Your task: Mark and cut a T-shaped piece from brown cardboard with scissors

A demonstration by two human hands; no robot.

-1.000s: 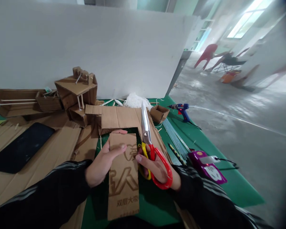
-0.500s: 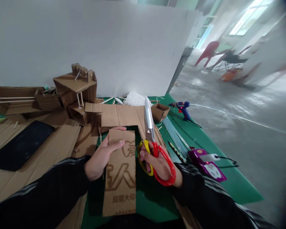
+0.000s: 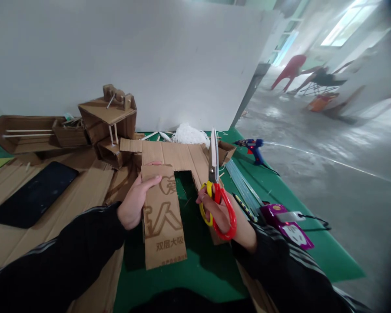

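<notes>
1. Change. Over the last second, the panel and the scissors have drawn apart: the panel now lies farther left and its lower edge higher in the view, while the scissors stand farther right, leaving a clear gap between them.
2. Meaning. With the blades well clear of the cardboard, no cut appears to be under way; the moment reads as a pause for handling or inspecting the panel.
3. Left hand. Closed in a flat pinch on the panel's left edge, thumb across the printed face, other fingers behind it, their tips just showing above the top edge.
4. Right hand. Curled around the red and yellow handles of the scissors, blades pointing away from the wearer and apparently closed or nearly so. The exact seating of each finger in the loops is partly hidden.
5. Position. The panel is held in front of the wearer, printed side up, above the green tabletop. Beyond its top edge lies a notched sheet, the tabletop showing through the notch.
6. Surroundings. Right of the scissors: glue sticks, a pen and, farther off, a glue gun.
</notes>
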